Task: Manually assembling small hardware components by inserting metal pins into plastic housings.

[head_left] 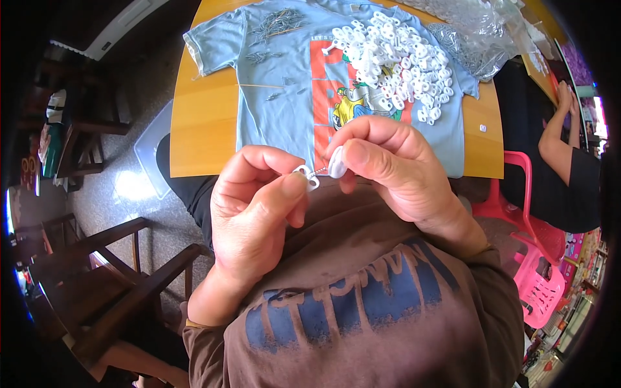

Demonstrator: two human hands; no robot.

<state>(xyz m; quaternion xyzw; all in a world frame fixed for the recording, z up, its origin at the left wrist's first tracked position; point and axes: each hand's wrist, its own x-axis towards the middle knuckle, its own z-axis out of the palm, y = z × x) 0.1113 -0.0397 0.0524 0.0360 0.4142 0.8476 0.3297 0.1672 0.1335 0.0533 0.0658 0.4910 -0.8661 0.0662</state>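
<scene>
My left hand (249, 216) pinches a small white plastic piece with holes (313, 183) between thumb and forefinger. Close beside it, my right hand (404, 168) grips a rounded white plastic piece (336, 163) edge-on. A short, thin twisted metal piece (321, 171) spans the gap between the two; its ends are hidden. Both hands are just off the table's near edge, above my lap. Beyond them, a heap of similar white plastic pieces (414, 71) lies on a light blue T-shirt (272, 129) spread over the table. Small grey metal pieces (278, 24) are piled at the shirt's far left.
A thin stick (259, 85) lies on the shirt. Clear plastic bags (482, 32) sit at the table's (204, 129) far right. Another person's arm (557, 139) is at right, near a pink plastic chair (527, 194). Dark wooden chairs (129, 271) stand at left.
</scene>
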